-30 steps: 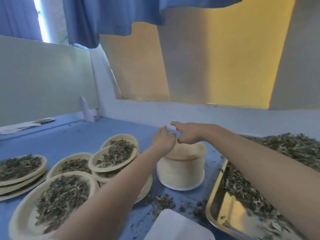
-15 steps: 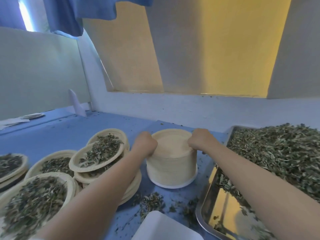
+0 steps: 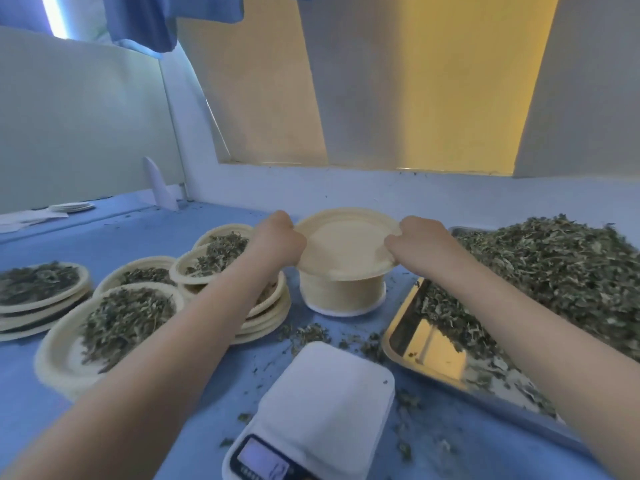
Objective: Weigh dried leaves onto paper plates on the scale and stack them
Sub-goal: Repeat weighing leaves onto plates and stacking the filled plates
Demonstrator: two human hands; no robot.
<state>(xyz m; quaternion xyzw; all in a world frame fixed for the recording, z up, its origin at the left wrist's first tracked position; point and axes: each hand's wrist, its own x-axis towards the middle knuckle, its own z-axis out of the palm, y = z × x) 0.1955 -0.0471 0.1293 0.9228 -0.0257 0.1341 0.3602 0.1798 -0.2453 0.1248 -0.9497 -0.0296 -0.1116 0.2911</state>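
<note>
An empty beige paper plate is held just above the tall stack of blank plates, tilted toward me. My left hand grips its left rim and my right hand grips its right rim. A white scale with nothing on its platform sits near the front, its display facing me. Dried leaves are heaped on a metal tray at the right.
Filled plates stand in stacks on the left: one far left, one in front, and others under my left forearm. Loose leaf bits litter the blue table. A white wall runs along the back.
My hands dropped from above the blank stack onto its rim, then lifted the top plate off it. The view tilted down, bringing the scale into sight.
</note>
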